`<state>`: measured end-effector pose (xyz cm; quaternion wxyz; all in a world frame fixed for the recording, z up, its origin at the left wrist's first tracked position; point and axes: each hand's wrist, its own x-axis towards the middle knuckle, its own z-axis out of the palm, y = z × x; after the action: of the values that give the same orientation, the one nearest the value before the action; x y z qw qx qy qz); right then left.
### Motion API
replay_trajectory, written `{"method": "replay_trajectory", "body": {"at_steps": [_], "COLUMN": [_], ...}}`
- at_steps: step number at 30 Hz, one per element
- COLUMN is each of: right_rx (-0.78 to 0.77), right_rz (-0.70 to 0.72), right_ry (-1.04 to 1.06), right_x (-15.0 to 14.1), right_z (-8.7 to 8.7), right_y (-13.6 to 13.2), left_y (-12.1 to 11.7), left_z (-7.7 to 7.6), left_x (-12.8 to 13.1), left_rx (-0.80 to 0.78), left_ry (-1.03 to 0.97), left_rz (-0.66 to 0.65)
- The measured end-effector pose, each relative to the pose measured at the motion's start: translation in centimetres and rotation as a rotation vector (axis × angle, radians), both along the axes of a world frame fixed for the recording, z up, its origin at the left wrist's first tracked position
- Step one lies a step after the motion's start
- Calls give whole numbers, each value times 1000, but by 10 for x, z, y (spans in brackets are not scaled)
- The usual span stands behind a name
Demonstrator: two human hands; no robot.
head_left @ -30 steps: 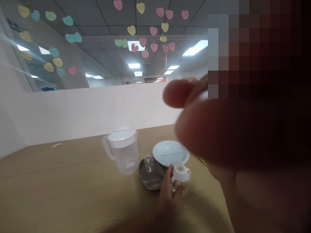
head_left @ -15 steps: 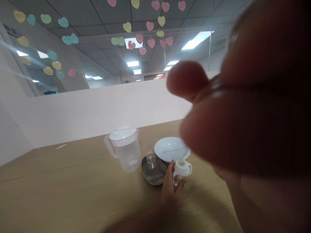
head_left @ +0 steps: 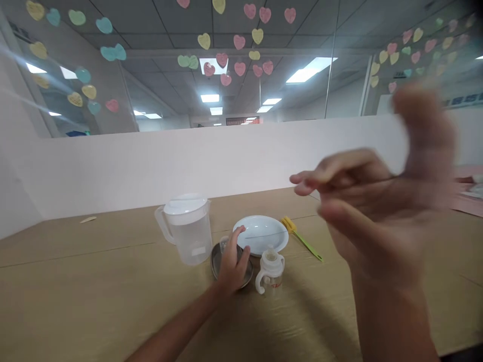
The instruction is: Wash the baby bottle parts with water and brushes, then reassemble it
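My left hand (head_left: 233,264) hovers over a kidney-shaped metal tray (head_left: 216,261), fingers apart and holding nothing. Behind its fingers, a small clear cap (head_left: 224,243) is partly hidden on the tray. A baby bottle (head_left: 272,274) with white handles stands upright on the table, just right of that hand, its nipple pointing up. Raised close to the camera on the right, my right hand (head_left: 381,211) is blurred, with its fingers spread and nothing visible in them. A white basin (head_left: 260,234) lies behind the bottle, a thin dark line across its inside.
A lidded clear plastic pitcher (head_left: 192,234) stands left of the tray. Right of the basin lies a bottle brush (head_left: 302,240) with a yellow head and green handle. A white wall (head_left: 169,161) below windows borders the table's back. Something pink (head_left: 468,201) shows at far right.
My left hand has let go of the baby bottle and moved left over the tray. My right hand has drawn away from the camera, bringing the brush into view.
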<state>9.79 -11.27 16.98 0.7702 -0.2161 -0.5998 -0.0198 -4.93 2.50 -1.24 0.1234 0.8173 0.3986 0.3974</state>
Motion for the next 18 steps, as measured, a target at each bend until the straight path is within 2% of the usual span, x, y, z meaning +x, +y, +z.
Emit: {"method": "replay_trajectory", "body": {"at_steps": [1,3,6,8,10,13,17,18], "right_rx": [42,-23,-249,-384,-458,-497,-487,-493], "right_rz": [41,-19,-95,-92,-84,-109,-137,-147], "right_ry": [26,134,309,358,368,272,87,43], "right_x": [5,16,29,34,33,28,18,16], "right_z": [-7,-31,-83,-119,-147,-172,-188,-192], "right_y": [10,40,89,110,120,122,118,117], "left_y": [12,32,49,54,55,51,27,18], "left_z": [6,12,6,0,-3,8,45,55], "left_x": [-5,-15,-27,-31,-33,-32,-26,-23], "left_rx": [27,104,111,106,108,103,137,177], "left_ry": [15,208,513,593,606,633,574,501], "left_rz": [-5,39,172,197,196,226,308,271]}}
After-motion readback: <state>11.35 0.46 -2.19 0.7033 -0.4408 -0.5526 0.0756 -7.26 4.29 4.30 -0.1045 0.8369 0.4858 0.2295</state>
